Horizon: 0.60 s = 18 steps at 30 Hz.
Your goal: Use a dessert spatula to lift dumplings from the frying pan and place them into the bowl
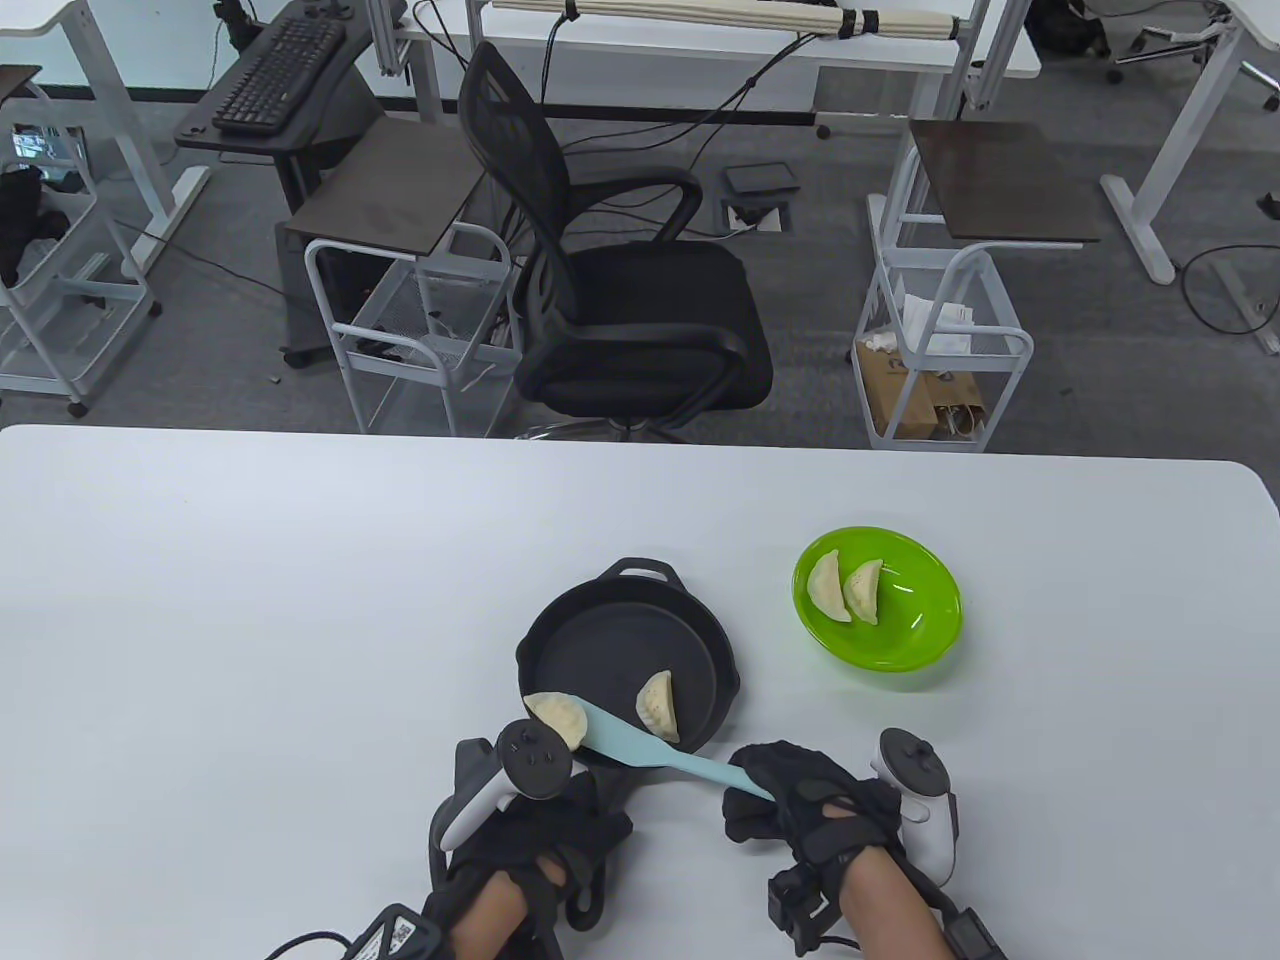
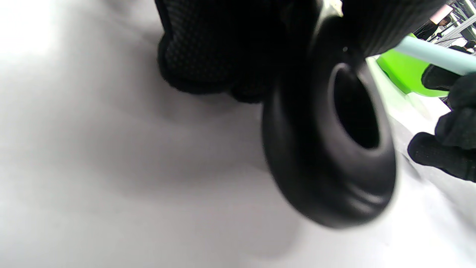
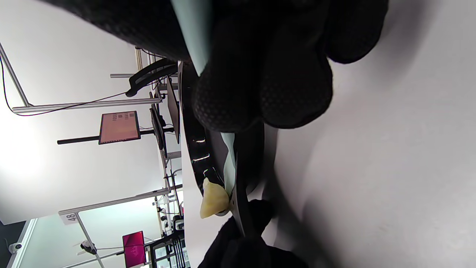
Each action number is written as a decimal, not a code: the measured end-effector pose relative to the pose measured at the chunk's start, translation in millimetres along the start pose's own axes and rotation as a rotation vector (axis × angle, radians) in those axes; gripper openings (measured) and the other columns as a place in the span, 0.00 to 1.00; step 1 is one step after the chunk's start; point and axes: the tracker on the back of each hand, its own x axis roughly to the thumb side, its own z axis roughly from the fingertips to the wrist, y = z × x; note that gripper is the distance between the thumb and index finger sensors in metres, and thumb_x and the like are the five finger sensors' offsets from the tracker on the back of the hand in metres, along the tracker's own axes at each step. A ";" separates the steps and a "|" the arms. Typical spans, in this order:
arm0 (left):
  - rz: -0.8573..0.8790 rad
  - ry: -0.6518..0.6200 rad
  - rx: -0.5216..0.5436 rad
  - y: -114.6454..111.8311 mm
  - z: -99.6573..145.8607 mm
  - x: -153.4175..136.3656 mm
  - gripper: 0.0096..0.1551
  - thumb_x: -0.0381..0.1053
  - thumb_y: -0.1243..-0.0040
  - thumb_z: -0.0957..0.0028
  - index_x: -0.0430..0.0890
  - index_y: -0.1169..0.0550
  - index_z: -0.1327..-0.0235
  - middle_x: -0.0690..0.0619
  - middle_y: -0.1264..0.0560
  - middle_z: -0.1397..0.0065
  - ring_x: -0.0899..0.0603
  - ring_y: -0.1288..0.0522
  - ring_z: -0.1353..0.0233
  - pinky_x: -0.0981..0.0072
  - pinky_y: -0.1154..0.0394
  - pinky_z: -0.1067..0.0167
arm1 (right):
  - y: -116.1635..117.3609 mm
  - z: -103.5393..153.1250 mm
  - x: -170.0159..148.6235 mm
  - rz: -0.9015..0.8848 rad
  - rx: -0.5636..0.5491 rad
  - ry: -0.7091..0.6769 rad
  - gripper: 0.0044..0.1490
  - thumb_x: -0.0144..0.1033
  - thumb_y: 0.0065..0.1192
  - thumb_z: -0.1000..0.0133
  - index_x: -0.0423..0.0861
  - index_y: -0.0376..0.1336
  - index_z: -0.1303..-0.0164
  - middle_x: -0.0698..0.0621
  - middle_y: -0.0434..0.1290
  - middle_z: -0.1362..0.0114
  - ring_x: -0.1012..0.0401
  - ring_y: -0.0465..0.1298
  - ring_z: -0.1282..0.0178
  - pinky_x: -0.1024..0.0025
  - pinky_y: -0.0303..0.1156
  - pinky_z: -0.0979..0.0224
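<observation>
The black frying pan [image 1: 600,640] sits mid-table with one dumpling [image 1: 658,706] lying in it. A second dumpling [image 1: 556,718] rides on the blade of the light blue spatula [image 1: 660,753], over the pan's near-left rim. My right hand [image 1: 775,805] grips the spatula's handle [image 3: 193,33]; the right wrist view shows the dumpling [image 3: 213,201] at the blade's tip. My left hand [image 1: 545,820] holds the pan's handle [image 2: 327,156], fingers [image 2: 208,52] curled over it. The green bowl [image 1: 900,650], to the pan's right, holds two dumplings [image 1: 846,590].
The white table [image 1: 250,620] stretches wide to the left and beyond the pan. Behind its far edge stand a black office chair [image 1: 620,300] and wire carts [image 1: 940,350]. The bowl [image 2: 405,74] is about a hand's width from the pan.
</observation>
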 end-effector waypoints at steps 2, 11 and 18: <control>0.000 0.000 0.000 0.0 0.0 0.0 0.47 0.72 0.41 0.51 0.48 0.36 0.24 0.59 0.14 0.49 0.47 0.19 0.53 0.42 0.60 0.22 | 0.0 -0.7 -0.2 0.007 0.013 -0.007 0.28 0.39 0.58 0.35 0.33 0.63 0.33 0.39 0.80 0.46 0.41 0.80 0.50 0.38 0.63 0.27; 0.000 0.000 0.000 0.0 0.0 0.0 0.47 0.72 0.41 0.51 0.48 0.36 0.24 0.59 0.14 0.49 0.47 0.19 0.53 0.43 0.60 0.22 | 1.2 -2.1 -0.5 0.016 0.014 -0.004 0.29 0.39 0.58 0.35 0.32 0.63 0.33 0.39 0.81 0.48 0.42 0.81 0.52 0.38 0.64 0.27; 0.002 0.000 0.001 0.0 0.0 -0.4 0.47 0.72 0.41 0.51 0.48 0.36 0.24 0.59 0.14 0.49 0.47 0.19 0.53 0.43 0.60 0.22 | 2.1 -2.8 -3.3 -0.029 0.029 0.007 0.29 0.39 0.57 0.35 0.33 0.62 0.32 0.39 0.80 0.47 0.41 0.80 0.50 0.38 0.63 0.26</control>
